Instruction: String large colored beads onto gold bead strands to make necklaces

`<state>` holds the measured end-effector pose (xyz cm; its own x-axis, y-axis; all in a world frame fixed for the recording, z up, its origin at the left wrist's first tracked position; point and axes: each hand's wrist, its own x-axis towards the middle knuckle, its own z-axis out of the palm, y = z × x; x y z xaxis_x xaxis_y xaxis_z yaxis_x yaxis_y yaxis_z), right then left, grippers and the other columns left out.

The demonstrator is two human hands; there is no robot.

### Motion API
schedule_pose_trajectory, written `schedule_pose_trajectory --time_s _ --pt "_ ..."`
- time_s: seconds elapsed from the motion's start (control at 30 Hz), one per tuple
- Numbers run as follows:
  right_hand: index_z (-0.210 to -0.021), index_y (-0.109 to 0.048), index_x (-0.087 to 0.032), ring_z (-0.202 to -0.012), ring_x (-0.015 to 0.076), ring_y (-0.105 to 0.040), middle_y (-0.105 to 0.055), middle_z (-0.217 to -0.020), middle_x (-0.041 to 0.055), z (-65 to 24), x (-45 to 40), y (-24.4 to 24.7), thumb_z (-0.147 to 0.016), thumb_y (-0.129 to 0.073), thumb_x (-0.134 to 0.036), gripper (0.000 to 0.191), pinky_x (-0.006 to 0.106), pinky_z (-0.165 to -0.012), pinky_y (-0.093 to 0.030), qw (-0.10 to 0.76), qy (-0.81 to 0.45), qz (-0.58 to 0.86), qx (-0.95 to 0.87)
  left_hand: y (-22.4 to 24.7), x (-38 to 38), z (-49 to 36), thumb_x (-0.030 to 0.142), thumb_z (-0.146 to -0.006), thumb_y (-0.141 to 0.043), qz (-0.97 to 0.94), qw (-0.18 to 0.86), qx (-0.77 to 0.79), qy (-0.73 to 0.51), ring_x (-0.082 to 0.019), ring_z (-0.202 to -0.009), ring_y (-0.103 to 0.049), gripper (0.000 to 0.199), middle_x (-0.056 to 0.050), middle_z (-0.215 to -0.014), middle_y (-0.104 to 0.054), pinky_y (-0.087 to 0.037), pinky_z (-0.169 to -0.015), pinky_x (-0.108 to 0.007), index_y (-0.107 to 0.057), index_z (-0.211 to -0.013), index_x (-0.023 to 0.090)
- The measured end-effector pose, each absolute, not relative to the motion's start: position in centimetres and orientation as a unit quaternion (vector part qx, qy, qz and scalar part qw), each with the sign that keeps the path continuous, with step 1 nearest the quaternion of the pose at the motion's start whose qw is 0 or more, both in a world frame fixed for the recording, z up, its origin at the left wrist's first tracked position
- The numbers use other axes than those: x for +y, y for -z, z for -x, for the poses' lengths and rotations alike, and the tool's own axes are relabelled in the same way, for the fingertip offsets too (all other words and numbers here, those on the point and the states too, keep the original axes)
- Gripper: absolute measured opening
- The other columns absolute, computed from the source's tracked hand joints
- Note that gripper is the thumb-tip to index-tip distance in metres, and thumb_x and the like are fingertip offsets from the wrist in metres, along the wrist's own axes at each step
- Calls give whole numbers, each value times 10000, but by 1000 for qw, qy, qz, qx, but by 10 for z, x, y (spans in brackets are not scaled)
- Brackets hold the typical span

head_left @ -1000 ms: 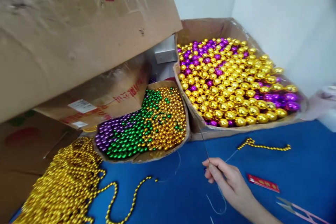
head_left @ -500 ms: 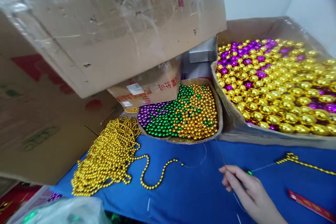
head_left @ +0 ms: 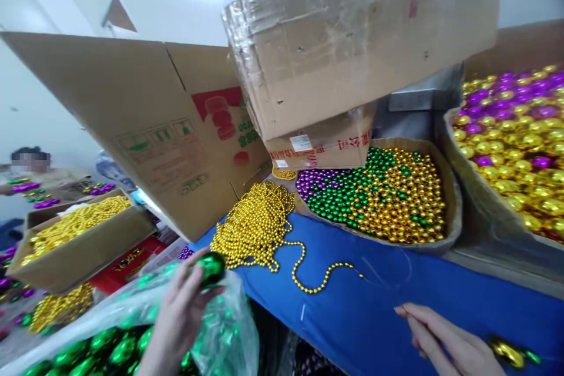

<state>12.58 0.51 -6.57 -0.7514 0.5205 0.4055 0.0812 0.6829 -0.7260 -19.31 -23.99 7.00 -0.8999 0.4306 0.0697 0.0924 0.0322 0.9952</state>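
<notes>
My left hand [head_left: 174, 311] grips a large shiny green bead [head_left: 213, 269] above a clear plastic bag [head_left: 240, 320]. Inside that bag lie more green beads [head_left: 123, 351]. Over the blue cloth, my right hand [head_left: 453, 338] is pinched; the thin threaded needle seen in it earlier is too fine and blurred to make out now. Close to its wrist are a gold bead [head_left: 509, 353] and a small green bead [head_left: 532, 356]. A gold bead strand [head_left: 308, 290] curls out of a heaped gold bead pile [head_left: 255, 226].
An open box [head_left: 456, 229] of purple, green and gold beads stands behind the cloth [head_left: 343, 326]. At right is a bigger box [head_left: 484, 188] of gold and purple beads. Tall cartons [head_left: 211, 147] rise behind. A person [head_left: 57, 176] is at far left, past a box [head_left: 88, 252] of gold beads.
The view has swung left, bringing the bag and the far-left boxes into sight. My left hand has appeared with a green bead. My right hand stays pinched.
</notes>
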Motion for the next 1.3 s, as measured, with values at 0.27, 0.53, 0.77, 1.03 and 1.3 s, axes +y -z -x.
schedule_pose_trajectory --time_s 0.27,0.53,0.77,1.03,1.3 --pt "-1076 -581 -233 -804 186 -702 -718 -886 46 -110 -14 25 -895 -481 -241 207 234 -747 -567 338 -212 139 -906 -27 -142 126 320 -875 -520 -183 461 455 -740 -224 -884 -626 382 -103 -1131 -579 -522 -763 -345 -497 -1245 227" --pt "-976 -630 -205 -663 172 -698 -709 -754 47 -108 -19 13 -918 -419 -215 219 240 -651 -584 346 -170 146 -911 -14 -124 112 223 -842 -587 -145 486 406 -761 -198 -881 -631 369 -96 -1093 -620 -528 -798 -339 -517 -1202 186" --pt "-996 -632 -215 -673 177 -697 -701 -736 37 -107 -22 21 -899 -443 -205 213 238 -661 -578 327 -182 147 -915 -9 -116 109 359 -851 -558 -9 517 360 -777 -224 -781 -687 320 -163 -958 -680 -572 -692 -314 -526 -1059 118" --pt "-935 -656 -191 -583 184 -678 -668 -621 49 -106 -26 27 -917 -357 -198 299 264 -608 -577 325 -111 151 -927 -6 -115 102 337 -857 -558 19 483 336 -808 -258 -928 -661 271 -128 -1012 -674 -570 -776 -357 -548 -1034 132" --pt "-987 -609 -181 -642 188 -674 -645 -651 46 -109 -28 32 -913 -373 -164 248 282 -630 -568 314 -133 170 -925 -6 -122 95 327 -823 -606 -97 448 412 -787 -234 -938 -627 372 -95 -1077 -629 -519 -838 -416 -545 -1166 196"
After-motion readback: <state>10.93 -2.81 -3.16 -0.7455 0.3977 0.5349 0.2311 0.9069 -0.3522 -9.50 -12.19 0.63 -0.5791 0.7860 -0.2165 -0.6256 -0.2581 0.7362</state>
